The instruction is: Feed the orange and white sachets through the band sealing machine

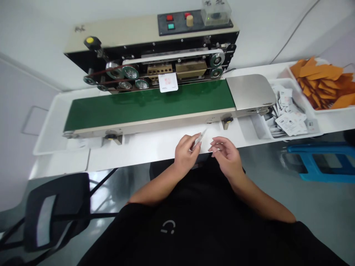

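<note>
My left hand [186, 153] is closed around a small flat white pouch [200, 137], seen nearly edge-on and tilted upward, in front of the machine. Just to its right is my right hand [226, 155], its fingers curled in toward the thumb. A sliver of white shows at those fingertips, too small to name. Another white pouch [168, 82] with a reddish print hangs at the band sealing machine [155, 40], its upper edge at the rollers and its lower part over the green conveyor belt [122, 107].
A white bin [259, 127] of printed pouches [291, 118] stands right of the belt's metal end plate [251, 92]. Beyond it, another bin holds orange packets [327, 83]. A white tray [44, 142] lies under the belt's left end. Below are a black chair [58, 210] and blue stool [327, 162].
</note>
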The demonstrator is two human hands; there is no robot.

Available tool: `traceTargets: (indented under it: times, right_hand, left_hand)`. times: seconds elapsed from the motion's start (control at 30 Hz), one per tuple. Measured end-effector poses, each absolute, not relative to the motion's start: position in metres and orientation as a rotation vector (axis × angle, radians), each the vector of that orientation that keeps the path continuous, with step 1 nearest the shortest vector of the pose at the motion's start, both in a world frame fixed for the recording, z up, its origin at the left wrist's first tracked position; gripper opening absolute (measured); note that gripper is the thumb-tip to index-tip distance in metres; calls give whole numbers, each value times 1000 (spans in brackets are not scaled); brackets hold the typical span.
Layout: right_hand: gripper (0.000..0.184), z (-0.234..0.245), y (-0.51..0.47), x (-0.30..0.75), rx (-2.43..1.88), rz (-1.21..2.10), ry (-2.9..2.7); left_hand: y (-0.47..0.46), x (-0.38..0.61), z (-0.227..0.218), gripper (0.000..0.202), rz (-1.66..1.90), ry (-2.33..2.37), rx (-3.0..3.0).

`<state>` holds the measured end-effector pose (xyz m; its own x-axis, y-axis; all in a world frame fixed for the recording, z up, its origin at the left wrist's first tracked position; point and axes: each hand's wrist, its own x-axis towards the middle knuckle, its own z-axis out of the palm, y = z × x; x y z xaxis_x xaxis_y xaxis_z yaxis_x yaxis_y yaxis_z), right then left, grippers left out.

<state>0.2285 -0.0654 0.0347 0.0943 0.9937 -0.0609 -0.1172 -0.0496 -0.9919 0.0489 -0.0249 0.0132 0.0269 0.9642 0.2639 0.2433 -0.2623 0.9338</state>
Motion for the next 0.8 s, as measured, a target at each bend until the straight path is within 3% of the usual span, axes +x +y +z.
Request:
traceTargets:
  times: [0.2, 0.4, 0.53, 0.8]
  right_hand:
    - [44, 33, -69, 205, -1042, 1494, -917]
    - [37, 34, -61, 209, -1077, 1501, -683]
    - [34, 43, -43, 227, -1078, 1462, -612]
    - [27, 93, 64, 306, -1168, 1291, -719]
  left_hand:
    - [-28, 55, 10, 41, 1213, 1135, 2148]
    - [-29, 51, 13, 47, 1173, 971, 2164]
    - [-27, 38, 11, 53, 1330, 870, 2205]
    - [-9, 25, -10, 40, 1322, 1016, 2115]
